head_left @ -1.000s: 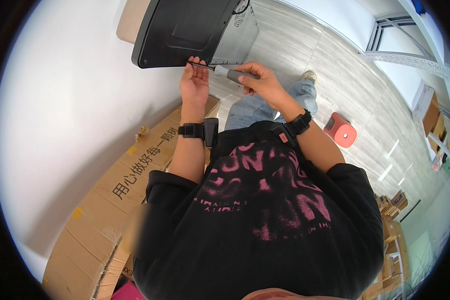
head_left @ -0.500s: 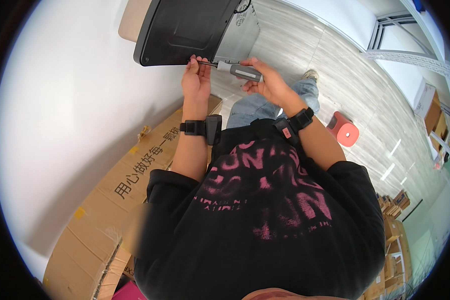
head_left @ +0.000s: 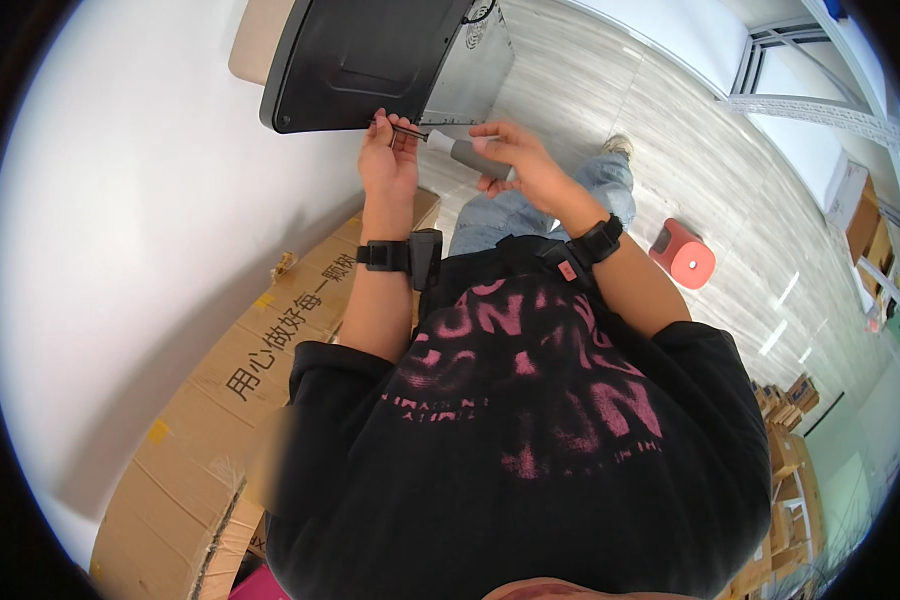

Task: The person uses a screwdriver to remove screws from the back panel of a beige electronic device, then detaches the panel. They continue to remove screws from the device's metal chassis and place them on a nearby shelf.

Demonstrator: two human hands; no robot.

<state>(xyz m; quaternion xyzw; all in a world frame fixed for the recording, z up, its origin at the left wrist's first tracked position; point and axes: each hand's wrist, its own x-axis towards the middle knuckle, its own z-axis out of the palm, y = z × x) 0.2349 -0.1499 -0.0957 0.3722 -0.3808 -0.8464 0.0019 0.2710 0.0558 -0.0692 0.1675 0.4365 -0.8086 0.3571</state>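
A screwdriver (head_left: 477, 157) with a grey handle and thin dark shaft slants between my two hands. Around its handle are the fingers of my right hand (head_left: 540, 172), the thumb and forefinger on the upper side. The fingers of my left hand (head_left: 389, 165) pinch the shaft close to its tip, palm turned up. That tip meets the lower edge of a black panel (head_left: 365, 65) with rounded corners; my fingertips hide the exact contact and any screw there. The panel sits on a silvery-grey box-like body (head_left: 475, 75).
Left of me, a long cardboard box (head_left: 195, 455) lies along the white wall (head_left: 120, 220). A red stool (head_left: 685, 255) stands on the grey floor to my right. Metal shelving (head_left: 810, 108) runs along the far right, with wooden shelves (head_left: 790, 480) lower down.
The screwdriver's handle end has dipped slightly, and my right hand's fingers have shifted on it. Both hands and the panel appear a little farther left in view.
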